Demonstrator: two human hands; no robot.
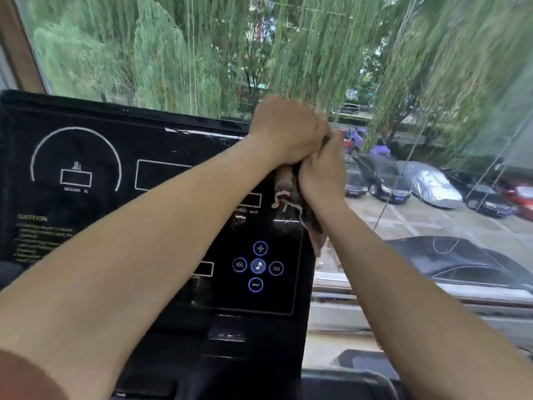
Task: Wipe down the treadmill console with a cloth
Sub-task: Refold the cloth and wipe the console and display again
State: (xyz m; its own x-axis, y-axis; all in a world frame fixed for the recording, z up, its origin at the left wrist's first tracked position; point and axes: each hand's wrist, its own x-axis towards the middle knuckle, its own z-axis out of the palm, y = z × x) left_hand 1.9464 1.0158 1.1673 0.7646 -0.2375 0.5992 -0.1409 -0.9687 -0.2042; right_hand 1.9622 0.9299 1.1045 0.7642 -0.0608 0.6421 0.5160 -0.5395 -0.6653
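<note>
The black treadmill console [95, 168] fills the left and middle of the view, with white outlines, a CAUTION label and glowing blue music buttons [258, 266]. A dark brownish cloth [291, 194] hangs down at the console's upper right corner. My left hand [285, 134] is closed over the top of the cloth at that corner. Just below and to its right, my right hand [323, 168] grips the same cloth, touching the left hand. Both arms stretch forward across the console.
Behind the console is a large window [403, 82] with willow trees and parked cars outside. A window sill [432, 298] runs to the right of the console. A dark handrail part [360, 379] shows at the bottom right.
</note>
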